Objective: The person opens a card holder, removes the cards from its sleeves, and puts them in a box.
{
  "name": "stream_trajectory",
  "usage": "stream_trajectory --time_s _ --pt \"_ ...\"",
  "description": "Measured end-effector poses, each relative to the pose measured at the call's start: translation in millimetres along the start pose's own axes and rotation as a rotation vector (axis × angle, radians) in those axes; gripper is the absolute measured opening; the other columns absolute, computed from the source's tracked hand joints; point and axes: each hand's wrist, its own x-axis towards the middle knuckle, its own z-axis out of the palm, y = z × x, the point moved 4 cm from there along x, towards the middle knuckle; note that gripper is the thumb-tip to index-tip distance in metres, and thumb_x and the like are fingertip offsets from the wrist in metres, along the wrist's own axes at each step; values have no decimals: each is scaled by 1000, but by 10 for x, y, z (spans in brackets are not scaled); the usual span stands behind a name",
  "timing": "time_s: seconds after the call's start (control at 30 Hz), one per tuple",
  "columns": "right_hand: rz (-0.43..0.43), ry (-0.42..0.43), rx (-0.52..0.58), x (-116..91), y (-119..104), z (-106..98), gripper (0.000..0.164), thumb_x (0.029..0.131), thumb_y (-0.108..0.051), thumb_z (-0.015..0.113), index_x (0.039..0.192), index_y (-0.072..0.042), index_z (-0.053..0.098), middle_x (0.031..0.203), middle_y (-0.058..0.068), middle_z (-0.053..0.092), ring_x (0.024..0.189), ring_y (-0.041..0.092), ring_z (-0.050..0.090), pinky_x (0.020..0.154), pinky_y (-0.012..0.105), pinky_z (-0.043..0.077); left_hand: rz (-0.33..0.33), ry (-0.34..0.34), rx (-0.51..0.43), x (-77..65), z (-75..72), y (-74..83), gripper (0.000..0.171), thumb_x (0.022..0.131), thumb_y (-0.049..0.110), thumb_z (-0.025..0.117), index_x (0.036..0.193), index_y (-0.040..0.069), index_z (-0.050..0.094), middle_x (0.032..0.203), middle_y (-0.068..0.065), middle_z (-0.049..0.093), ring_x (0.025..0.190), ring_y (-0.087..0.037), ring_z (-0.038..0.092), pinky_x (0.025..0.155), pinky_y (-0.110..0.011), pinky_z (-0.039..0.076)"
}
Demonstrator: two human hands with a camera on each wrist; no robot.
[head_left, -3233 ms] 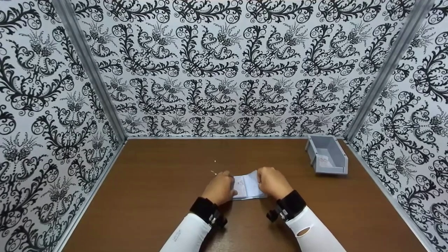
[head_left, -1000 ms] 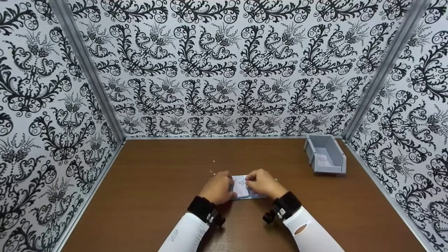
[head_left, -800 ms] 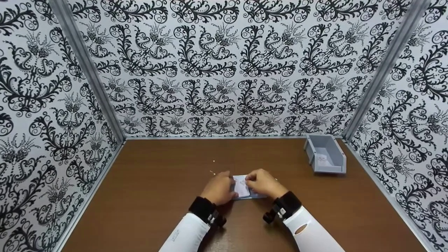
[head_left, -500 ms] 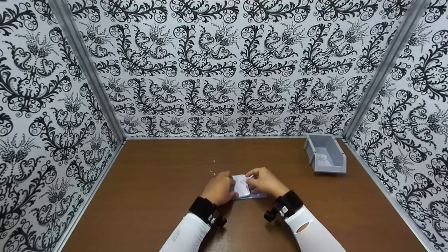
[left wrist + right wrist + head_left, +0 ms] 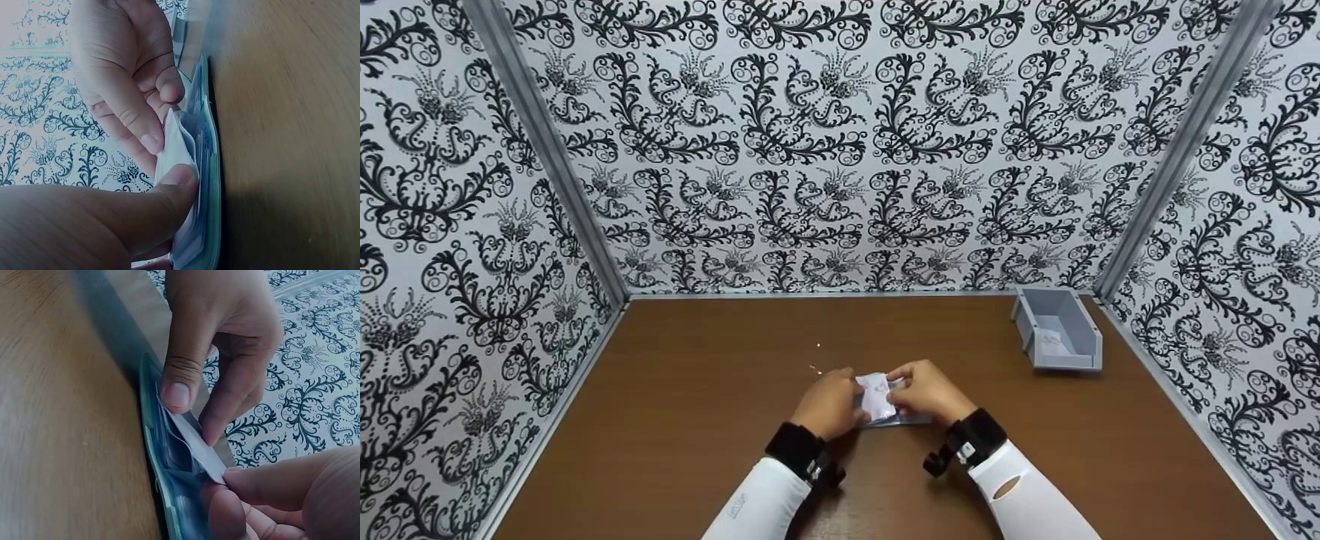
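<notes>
A small teal-edged card holder (image 5: 151, 416) with clear plastic sleeves lies spread on the wooden table. Over its left side is a white card (image 5: 876, 397) with faint reddish print, seen edge-on at the sleeves in both wrist views. My left hand (image 5: 826, 405) grips the holder's left side, its thumb (image 5: 179, 175) pressed on the white card and sleeves. From the right, my right hand (image 5: 931, 390) pinches the card's edge between thumb and index finger (image 5: 247, 481). The holder's right side is partly hidden under my right hand.
A grey plastic bin (image 5: 1057, 330) stands at the table's back right, with a white printed piece (image 5: 1050, 341) inside. Tiny pale specks (image 5: 816, 369) lie beyond my left hand. Patterned panels (image 5: 840, 150) enclose the table at the back and both sides.
My right hand earlier held up a sleeve page at the right; it has since moved left and pinches the white card, which has shifted slightly. My left hand stays on the holder.
</notes>
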Motion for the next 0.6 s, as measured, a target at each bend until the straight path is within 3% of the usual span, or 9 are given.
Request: stream_trajectory --time_s 0.3,0.6 --pt "35 -9 -6 -16 -21 -99 49 83 2 77 130 14 76 78 4 76 58 9 65 56 21 54 -13 2 -34 -11 -3 -5 25 87 33 99 93 12 86 102 -4 69 94 -24 69 88 -43 62" --pt "51 -28 110 -9 -10 -17 21 93 -2 77 110 10 81 73 2 68 55 7 61 54 20 55 5 8 -8 -1 9 -5 25 87 32 98 89 12 84 104 -4 70 96 -25 71 89 -43 63"
